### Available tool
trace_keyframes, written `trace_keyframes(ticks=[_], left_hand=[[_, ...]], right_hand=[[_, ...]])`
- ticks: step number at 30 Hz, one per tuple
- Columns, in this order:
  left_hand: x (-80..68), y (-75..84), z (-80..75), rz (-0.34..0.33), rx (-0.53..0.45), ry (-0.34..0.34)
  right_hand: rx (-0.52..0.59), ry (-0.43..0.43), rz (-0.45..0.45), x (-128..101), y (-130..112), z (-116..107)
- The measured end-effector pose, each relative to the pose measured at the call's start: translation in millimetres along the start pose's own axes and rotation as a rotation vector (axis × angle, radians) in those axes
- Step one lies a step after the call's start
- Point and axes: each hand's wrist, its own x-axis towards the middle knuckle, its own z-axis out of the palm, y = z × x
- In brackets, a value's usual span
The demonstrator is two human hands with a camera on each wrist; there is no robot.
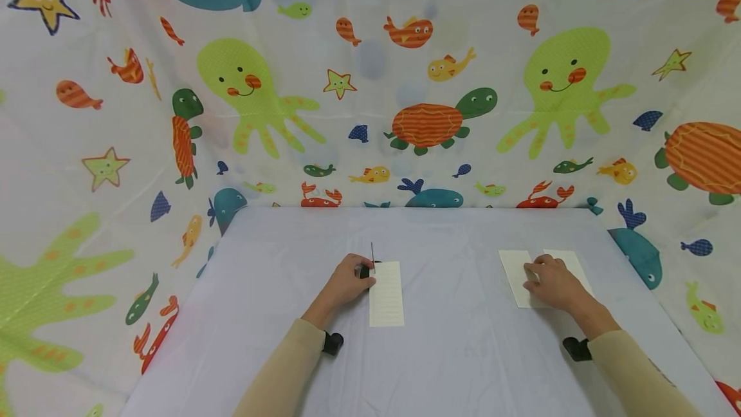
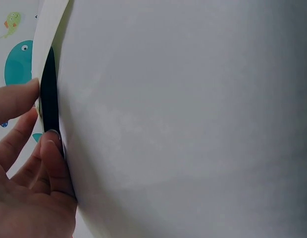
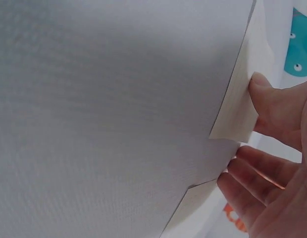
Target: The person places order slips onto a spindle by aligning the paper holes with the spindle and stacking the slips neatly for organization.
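In the head view, my left hand [image 1: 348, 280] is at the upper left edge of a pale lined paper strip [image 1: 386, 295]. Its thumb and fingers grip a small black object [image 1: 363, 271] there, its exact kind hidden by the hand. A thin dark upright piece [image 1: 373, 253] sticks up by the fingertips. The left wrist view shows a long black shape [image 2: 51, 96] against the paper, between thumb and fingers. On the right, my right hand [image 1: 551, 282] rests over two pale cards [image 1: 514, 269]. Its thumb touches one card [image 3: 240, 94]; the other fingers are spread apart from it, near a second card [image 3: 193, 208].
A white cloth covers the table [image 1: 446, 365]. Behind and at the sides hangs a curtain [image 1: 370, 56] printed with sea animals. Black wrist devices [image 1: 332, 343] are worn at both sleeves, close over the tabletop.
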Motion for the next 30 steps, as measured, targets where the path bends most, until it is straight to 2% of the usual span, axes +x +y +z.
trace_keyframes(ticks=[8,23,27,30], left_hand=[[-1.7,-0.2,1.6,0.0,-0.019,0.005],[-3.0,-1.3,5.1,0.008,0.004,0.023],[-4.3,-2.1,6.6,-0.005,0.007,0.028],[-5.5,-2.3,7.1,-0.005,0.002,0.026]], right_hand=[[0.042,0.042,0.035,-2.5,-1.9,4.6],[0.049,0.095,0.059,-10.2,-9.1,9.0],[0.113,0.069,0.074,-10.4,-11.4,5.7],[0.217,0.047,0.091,-9.8,-11.5,3.9]])
